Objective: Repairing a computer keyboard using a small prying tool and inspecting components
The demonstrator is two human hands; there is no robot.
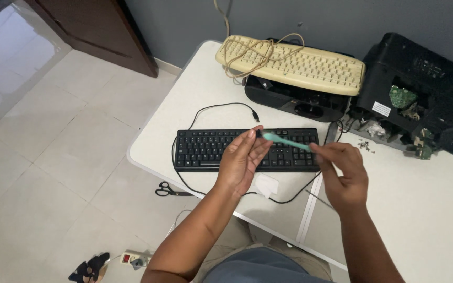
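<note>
A black keyboard [205, 148] lies on the white table [205, 89], its cable looping behind and in front of it. Above its right half I hold a teal toothbrush [285, 140] between both hands. My right hand [344, 175] grips the handle end. My left hand [243, 160] has its fingertips at the brush head, palm turned up. A folded white cloth [266, 185] rests on the table just below the keyboard, partly under my left hand.
A beige keyboard [294, 63] with coiled cable rests on a black device [289, 99] at the back. A dismantled black printer [420, 94] stands at the right, small screws [365, 145] beside it. Scissors [166, 189] and a power strip [132, 258] lie on the tiled floor.
</note>
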